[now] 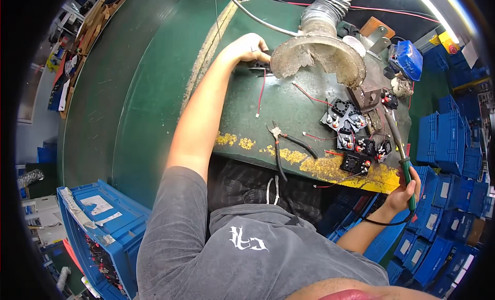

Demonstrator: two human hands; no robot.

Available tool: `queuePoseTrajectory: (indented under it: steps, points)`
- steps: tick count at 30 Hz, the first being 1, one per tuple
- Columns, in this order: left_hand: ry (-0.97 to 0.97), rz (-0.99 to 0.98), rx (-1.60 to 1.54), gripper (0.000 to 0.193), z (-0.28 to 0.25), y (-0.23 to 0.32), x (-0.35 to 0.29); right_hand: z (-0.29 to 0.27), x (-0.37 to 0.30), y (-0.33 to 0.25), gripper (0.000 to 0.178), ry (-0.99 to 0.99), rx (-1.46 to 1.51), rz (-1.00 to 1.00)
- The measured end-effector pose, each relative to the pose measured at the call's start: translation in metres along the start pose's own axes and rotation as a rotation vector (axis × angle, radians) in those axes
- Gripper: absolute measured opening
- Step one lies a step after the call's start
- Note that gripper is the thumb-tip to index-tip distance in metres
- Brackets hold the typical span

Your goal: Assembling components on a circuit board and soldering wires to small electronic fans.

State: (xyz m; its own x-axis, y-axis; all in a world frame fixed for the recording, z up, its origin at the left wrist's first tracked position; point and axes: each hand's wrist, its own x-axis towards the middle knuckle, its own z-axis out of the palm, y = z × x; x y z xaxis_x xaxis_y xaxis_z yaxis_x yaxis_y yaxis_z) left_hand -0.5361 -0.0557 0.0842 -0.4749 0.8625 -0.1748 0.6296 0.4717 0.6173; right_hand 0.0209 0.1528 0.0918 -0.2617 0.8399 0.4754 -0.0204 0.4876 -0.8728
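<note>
My right hand [403, 190] is closed around the green handle of a soldering iron [406, 171], at the bench's near right edge. The iron's long metal shaft points away from me, and its tip end lies by several small black cooling fans [340, 107] with red wires. Farther off, at the end of my outstretched arm, my left hand [251, 47] curls its fingers low over the bench beside the fume hood [317, 60]. Under those fingers a dark part with a red wire [263, 93] shows only in part; its kind is hidden.
Black-handled cutting pliers [277, 132] lie open near the front edge of the green bench [154, 93]. A metal block [365, 99] stands behind the fans. Blue crates [448, 140] are stacked at the right, and a blue bin of parts [103, 217] is at the lower left.
</note>
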Motion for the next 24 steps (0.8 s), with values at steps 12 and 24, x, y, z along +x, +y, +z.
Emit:
queuePoseTrajectory:
  steps: [12, 24]
  points:
    - [1.168, -0.088, -0.553, 0.027, 0.013, 0.018, -0.128, 0.009, 0.004, 0.003, 0.048, 0.026, 0.065, 0.0]
    - [0.559, -0.07, -1.395, 0.032, 0.087, 0.11, -0.192, 0.031, 0.031, 0.022, 0.049, -0.204, 0.478, -0.07]
